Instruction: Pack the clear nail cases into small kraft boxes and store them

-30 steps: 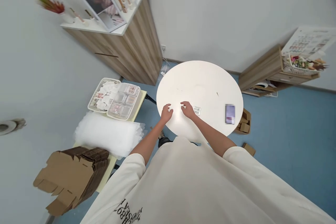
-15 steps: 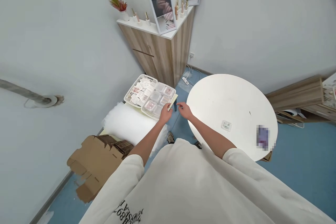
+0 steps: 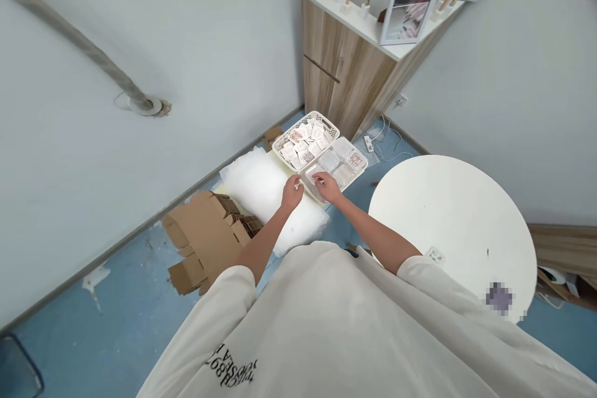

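My right hand (image 3: pixel 327 188) is over the near end of a white tray (image 3: pixel 360 169) that holds several small clear plastic boxes (image 3: pixel 344 148). Its fingers reach above one of these boxes, apart and with no held thing visible. Just left of the tray's near edge is my left hand (image 3: pixel 292 193), fingers loosely bent and apart, nothing visible in it. Beside the tray lies a white perforated basket (image 3: pixel 278 148) full of small white cards (image 3: pixel 303 144), some with reddish print.
White foam sheets (image 3: pixel 254 183) and flattened cardboard boxes (image 3: pixel 205 230) lie left of my hands. At right stands a round white table (image 3: pixel 448 199) bearing a small clear box (image 3: pixel 435 254) and a blurred purple item (image 3: pixel 499 298). Behind is a wooden cabinet (image 3: pixel 347 62); a power strip (image 3: pixel 369 143) lies on the floor.
My view has turned left, so the cabinet and table sit farther right. My right hand has moved from beside the tray to over its boxes; my left hand has moved to the tray's near-left edge.
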{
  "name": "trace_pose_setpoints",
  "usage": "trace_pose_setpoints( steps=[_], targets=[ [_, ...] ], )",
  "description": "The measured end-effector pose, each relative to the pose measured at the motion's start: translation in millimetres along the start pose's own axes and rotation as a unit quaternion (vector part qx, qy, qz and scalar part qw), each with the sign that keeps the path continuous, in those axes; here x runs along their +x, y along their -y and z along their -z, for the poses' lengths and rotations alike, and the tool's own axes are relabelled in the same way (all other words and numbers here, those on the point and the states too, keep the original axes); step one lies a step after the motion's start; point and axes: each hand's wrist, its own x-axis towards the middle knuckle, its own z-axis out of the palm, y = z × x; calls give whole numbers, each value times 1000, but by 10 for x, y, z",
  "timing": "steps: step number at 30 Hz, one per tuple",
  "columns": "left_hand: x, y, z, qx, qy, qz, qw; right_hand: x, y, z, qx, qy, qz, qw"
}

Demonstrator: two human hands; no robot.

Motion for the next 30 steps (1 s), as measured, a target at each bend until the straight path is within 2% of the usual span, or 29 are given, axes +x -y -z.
trace_pose_setpoints(
  steps=[2,4,7,10,15,20,26,30],
  targets=[
    [-17,140,110,57,-8,13,998,17,64,-124,-16,20,18,1000],
    [-27,257,188,149,6,28,988,9,111,-226,-30,41,26,998],
    [-19,370,238,293,50,47,954,-21,143,-326,-35,61,31,997],
    [11,418,228,369,70,43,926,-57,135,-357,-43,72,30,996],
    [43,450,241,386,62,34,920,-109,97,-346,-67,85,28,994],
    [28,436,412,359,33,33,932,-95,111,-396,-99,102,37,989],
    [-47,286,672,335,-1,5,942,-47,231,-566,-119,127,21,984],
    [-91,164,750,319,-32,-29,947,-60,398,-638,-112,109,-12,988]
  ],
)
